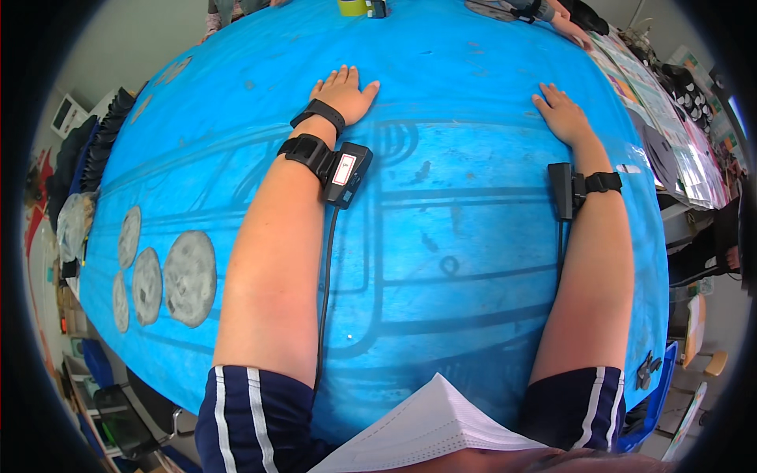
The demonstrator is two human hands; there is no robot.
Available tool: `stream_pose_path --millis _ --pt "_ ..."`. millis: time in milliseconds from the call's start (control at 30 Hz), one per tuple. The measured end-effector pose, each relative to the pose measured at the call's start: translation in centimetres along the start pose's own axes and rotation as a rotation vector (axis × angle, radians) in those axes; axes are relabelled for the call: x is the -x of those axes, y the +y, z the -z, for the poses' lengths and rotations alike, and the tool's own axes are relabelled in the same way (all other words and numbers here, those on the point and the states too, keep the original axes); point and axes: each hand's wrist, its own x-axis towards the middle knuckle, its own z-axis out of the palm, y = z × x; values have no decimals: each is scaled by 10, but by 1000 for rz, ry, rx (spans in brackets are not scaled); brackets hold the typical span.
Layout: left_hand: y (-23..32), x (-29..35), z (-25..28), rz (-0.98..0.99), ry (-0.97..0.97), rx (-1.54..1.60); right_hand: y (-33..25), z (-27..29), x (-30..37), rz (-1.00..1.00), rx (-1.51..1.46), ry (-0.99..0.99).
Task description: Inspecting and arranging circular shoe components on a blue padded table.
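**Blue sheet (473, 236) spread beneath two downturned hands**

Both arms were stretched forward from the near edge of the sheet, elbows almost straight and roughly parallel, with its middle left bare between them. The left hand (343, 93) was placed toward the far edge, palm down; its fingers were extended and slightly fanned, and the thumb was set wide toward the right. The right hand (565, 118) was placed a little nearer, closer to the right edge, and was also turned palm down. Its fingers were straightened and held fairly close together, with the thumb held narrowly apart on the left side.

The sheet was positioned directly under the fingers of both hands and was extended well past them toward the far edge. How firmly it was pressed could not be told.

A black box (349, 175) was strapped at the left wrist, and a second black box (561, 191) at the right. Near the left edge, grey round patches (190, 278) were grouped. At the far edge, a yellow-green roll (352, 8) was seen, and by the far right corner a co-worker's hand (579, 38) was rested.
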Motion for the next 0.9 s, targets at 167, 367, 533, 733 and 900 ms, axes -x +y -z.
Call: stream_pose_path --millis 167,367,533,733,900 --pt "-1 -2 0 -10 7 -35 0 1 1 -11 3 -10" --pt "-1 -2 -1 -10 7 -26 -1 2 1 -13 -15 -14" --pt "-1 -2 0 -13 3 -22 -1 1 1 -9 -27 -2" --pt "0 -2 2 -1 -4 -57 0 2 1 6 -18 -5" --pt "1 -2 3 7 -15 -53 -1 3 3 -2 -7 1"
